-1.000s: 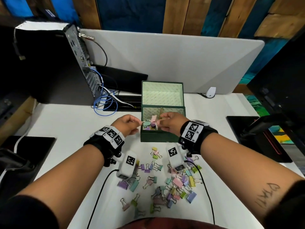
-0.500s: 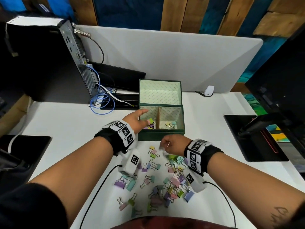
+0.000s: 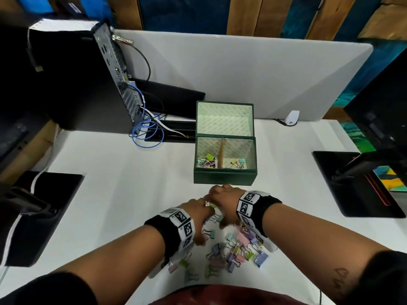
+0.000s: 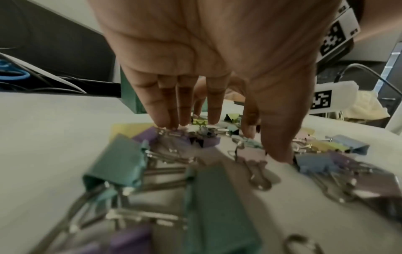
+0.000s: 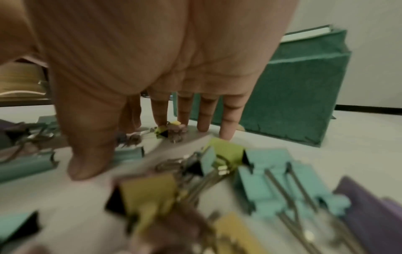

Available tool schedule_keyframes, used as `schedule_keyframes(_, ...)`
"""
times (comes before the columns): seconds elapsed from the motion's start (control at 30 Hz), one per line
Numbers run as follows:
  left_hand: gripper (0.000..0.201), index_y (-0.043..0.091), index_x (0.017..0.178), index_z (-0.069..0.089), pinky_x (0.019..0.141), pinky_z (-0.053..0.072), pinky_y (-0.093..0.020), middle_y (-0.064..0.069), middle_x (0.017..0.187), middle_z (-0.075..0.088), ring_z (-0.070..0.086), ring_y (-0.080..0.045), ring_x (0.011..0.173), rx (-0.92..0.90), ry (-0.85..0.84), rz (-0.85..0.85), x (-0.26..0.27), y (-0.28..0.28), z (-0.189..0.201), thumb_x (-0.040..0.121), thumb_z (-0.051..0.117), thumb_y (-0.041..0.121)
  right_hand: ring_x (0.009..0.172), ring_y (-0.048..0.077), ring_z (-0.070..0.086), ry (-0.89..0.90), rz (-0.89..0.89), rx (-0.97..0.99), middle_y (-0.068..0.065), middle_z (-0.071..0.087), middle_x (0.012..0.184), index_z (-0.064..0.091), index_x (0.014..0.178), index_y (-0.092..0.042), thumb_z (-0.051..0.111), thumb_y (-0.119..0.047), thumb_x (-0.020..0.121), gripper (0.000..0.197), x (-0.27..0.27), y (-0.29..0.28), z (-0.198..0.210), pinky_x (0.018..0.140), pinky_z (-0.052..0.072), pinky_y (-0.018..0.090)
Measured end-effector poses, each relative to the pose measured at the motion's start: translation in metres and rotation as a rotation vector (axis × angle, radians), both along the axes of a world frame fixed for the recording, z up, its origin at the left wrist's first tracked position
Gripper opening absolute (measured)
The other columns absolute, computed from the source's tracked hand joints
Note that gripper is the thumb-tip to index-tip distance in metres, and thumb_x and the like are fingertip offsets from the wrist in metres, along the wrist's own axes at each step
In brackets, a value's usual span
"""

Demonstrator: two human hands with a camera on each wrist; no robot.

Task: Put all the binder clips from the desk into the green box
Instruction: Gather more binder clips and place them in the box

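The green box stands open on the white desk, lid upright, with a few binder clips in its left compartment and its right compartment. A pile of pastel binder clips lies in front of it. Both hands reach down onto the pile's far edge, close together. My left hand has straight fingers touching purple and teal clips. My right hand points its fingers down at a yellow-green clip, thumb apart. Neither hand holds a clip. The box stands just beyond the right hand.
A computer tower with a coiled blue cable stands at the back left. Black pads lie at the left and right. A white divider panel closes off the back, with a small white device at its foot.
Both hands were over the box a second ago. The right hand came down to the pile first; the left hand has now drawn back from the box to the pile beside it.
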State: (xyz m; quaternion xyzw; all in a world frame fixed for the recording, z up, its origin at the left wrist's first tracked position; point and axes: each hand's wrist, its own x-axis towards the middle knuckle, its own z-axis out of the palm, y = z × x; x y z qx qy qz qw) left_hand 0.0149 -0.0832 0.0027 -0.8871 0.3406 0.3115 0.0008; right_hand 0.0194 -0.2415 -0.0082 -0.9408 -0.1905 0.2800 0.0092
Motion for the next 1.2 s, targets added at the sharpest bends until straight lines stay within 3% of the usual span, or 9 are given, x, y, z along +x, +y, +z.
schedule_keyframes(0.17, 0.061, 0.030, 0.127, 0.047, 0.087, 0.044, -0.037, -0.009, 0.123, 0.046, 0.047, -0.031, 0.112, -0.045, -0.040, -0.046, -0.006, -0.001, -0.011, 0.071, 0.072, 0.029, 0.113, 0.028, 0.047, -0.037, -0.078, 0.104, 0.004, 0.048, 0.121, 0.048, 0.124, -0.027, 0.072, -0.041, 0.070, 0.060, -0.010, 0.000, -0.002, 0.092, 0.046, 0.039)
schedule_keyframes(0.27, 0.058, 0.033, 0.129, 0.049, 0.093, 0.043, -0.037, -0.009, 0.132, 0.044, 0.046, -0.031, 0.117, -0.055, -0.019, -0.076, -0.005, -0.004, -0.012, 0.076, 0.067, 0.020, 0.108, 0.028, 0.051, -0.045, -0.127, 0.161, 0.006, 0.050, 0.113, 0.053, 0.119, -0.027, 0.068, -0.041, 0.074, 0.049, -0.014, 0.002, -0.003, 0.089, 0.047, 0.037)
schedule_keyframes(0.43, 0.039, 0.026, 0.112, 0.057, 0.085, 0.044, -0.038, -0.007, 0.123, 0.046, 0.044, -0.030, 0.112, -0.052, -0.025, -0.076, -0.003, -0.006, -0.014, 0.075, 0.064, 0.019, 0.108, 0.030, 0.050, 0.026, -0.194, 0.126, 0.009, 0.047, 0.114, 0.052, 0.121, -0.026, 0.067, -0.018, 0.072, 0.052, -0.013, 0.000, 0.000, 0.084, 0.045, 0.035)
schedule_keyframes(0.57, 0.026, 0.020, 0.096, 0.058, 0.077, 0.044, -0.035, -0.004, 0.105, 0.047, 0.044, -0.027, 0.103, -0.068, -0.031, -0.047, 0.001, -0.005, -0.017, 0.071, 0.065, 0.018, 0.104, 0.030, 0.054, 0.063, -0.234, 0.139, 0.010, 0.046, 0.113, 0.054, 0.116, -0.024, 0.067, -0.015, 0.073, 0.045, -0.011, -0.007, 0.001, 0.075, 0.042, 0.029)
schedule_keyframes(0.63, 0.022, 0.016, 0.091, 0.058, 0.078, 0.046, -0.036, -0.005, 0.107, 0.049, 0.043, -0.027, 0.101, -0.073, -0.032, -0.042, 0.003, -0.004, -0.018, 0.071, 0.066, 0.017, 0.103, 0.029, 0.053, 0.061, -0.248, 0.135, 0.009, 0.046, 0.113, 0.054, 0.114, -0.024, 0.067, -0.016, 0.073, 0.044, -0.010, -0.010, 0.001, 0.074, 0.042, 0.029)
schedule_keyframes(0.93, 0.017, 0.013, 0.097, 0.065, 0.079, 0.043, -0.032, -0.009, 0.111, 0.057, 0.053, -0.029, 0.105, -0.100, -0.081, -0.025, 0.013, -0.007, -0.016, 0.082, 0.057, 0.018, 0.091, 0.028, 0.051, 0.068, -0.290, 0.106, 0.004, 0.038, 0.097, 0.045, 0.088, -0.022, 0.065, -0.014, 0.070, 0.028, -0.005, -0.008, -0.006, 0.068, 0.041, 0.029)
schedule_keyframes(1.03, 0.022, 0.014, 0.100, 0.065, 0.078, 0.042, -0.029, -0.009, 0.111, 0.058, 0.054, -0.029, 0.104, -0.109, -0.073, -0.013, 0.016, -0.008, -0.016, 0.080, 0.055, 0.011, 0.086, 0.025, 0.049, 0.077, -0.316, 0.134, 0.003, 0.038, 0.098, 0.050, 0.094, -0.023, 0.064, -0.015, 0.072, 0.028, -0.003, -0.008, -0.006, 0.073, 0.046, 0.030)
schedule_keyframes(1.13, 0.018, 0.013, 0.094, 0.064, 0.077, 0.044, -0.029, -0.008, 0.107, 0.060, 0.057, -0.029, 0.100, -0.158, -0.048, 0.064, 0.018, -0.008, -0.016, 0.079, 0.054, 0.008, 0.088, 0.026, 0.051, 0.093, -0.321, 0.141, 0.003, 0.039, 0.099, 0.052, 0.099, -0.021, 0.065, -0.015, 0.072, 0.030, -0.001, -0.008, -0.005, 0.076, 0.048, 0.032)
schedule_keyframes(1.2, 0.011, 0.016, 0.080, 0.060, 0.076, 0.044, -0.028, -0.008, 0.105, 0.063, 0.059, -0.028, 0.098, -0.203, -0.023, 0.125, 0.021, -0.005, -0.012, 0.078, 0.054, 0.007, 0.091, 0.028, 0.054, 0.105, -0.328, 0.145, 0.004, 0.042, 0.100, 0.052, 0.095, -0.023, 0.066, -0.015, 0.072, 0.028, 0.000, -0.009, -0.004, 0.077, 0.048, 0.032)
